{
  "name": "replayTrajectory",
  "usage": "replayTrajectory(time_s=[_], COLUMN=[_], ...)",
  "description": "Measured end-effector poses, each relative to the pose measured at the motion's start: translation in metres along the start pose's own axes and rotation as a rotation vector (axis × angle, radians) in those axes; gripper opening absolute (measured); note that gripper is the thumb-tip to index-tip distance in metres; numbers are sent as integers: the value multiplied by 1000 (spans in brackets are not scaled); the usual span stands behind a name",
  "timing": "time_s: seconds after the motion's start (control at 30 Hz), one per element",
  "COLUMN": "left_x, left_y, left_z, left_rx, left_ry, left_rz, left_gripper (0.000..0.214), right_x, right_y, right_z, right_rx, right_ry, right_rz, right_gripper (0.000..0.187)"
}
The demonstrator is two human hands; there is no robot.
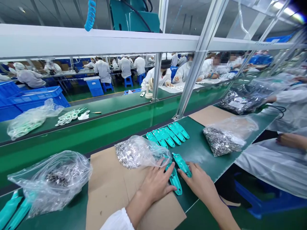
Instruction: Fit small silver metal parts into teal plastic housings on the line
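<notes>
My left hand (155, 182) lies flat with fingers stretched out, resting on a teal plastic part (176, 182) and touching the edge of a clear bag of small metal pieces (136, 153). My right hand (195, 182) lies beside it, fingers extended onto a second teal part (181, 164). Both parts lie on the green work surface (199, 150) at the edge of a brown cardboard sheet (112, 188). Farther back, a row of several identical teal parts (168, 135) is lined up side by side.
Another bag of metal pieces (222, 140) lies to the right, one more (52, 182) to the left with teal parts (14, 209) beside it. A co-worker's white sleeve (275, 163) reaches in at right. A metal frame post (192, 83) stands behind; blue crates (33, 97) far left.
</notes>
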State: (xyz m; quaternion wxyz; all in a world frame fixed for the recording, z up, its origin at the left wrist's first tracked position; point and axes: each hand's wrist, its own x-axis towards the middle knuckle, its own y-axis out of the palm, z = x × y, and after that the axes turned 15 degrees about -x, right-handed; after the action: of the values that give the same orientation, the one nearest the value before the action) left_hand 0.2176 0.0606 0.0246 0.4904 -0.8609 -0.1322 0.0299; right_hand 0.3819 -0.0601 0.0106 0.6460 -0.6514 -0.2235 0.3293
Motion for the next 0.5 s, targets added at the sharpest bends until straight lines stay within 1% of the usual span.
replayTrajectory(time_s=[0.1,0.2,0.37,0.5], left_x=[4,8,10,9], left_y=[3,8,12,9], left_z=[-3,-4,-2,-2], left_rx=[-3,-20,-73,-91], left_ry=[-69,-108,-103,-97], left_rz=[1,-12,-60,-91], left_gripper=[90,90,88,79], right_x=[5,9,12,12], right_y=[1,0,-6,-9], right_z=[2,2,2,2], right_rx=[34,62,116,145], right_ry=[-9,-24,-38,-61], right_rz=[0,-5,17,30], right_gripper=[38,37,39,38])
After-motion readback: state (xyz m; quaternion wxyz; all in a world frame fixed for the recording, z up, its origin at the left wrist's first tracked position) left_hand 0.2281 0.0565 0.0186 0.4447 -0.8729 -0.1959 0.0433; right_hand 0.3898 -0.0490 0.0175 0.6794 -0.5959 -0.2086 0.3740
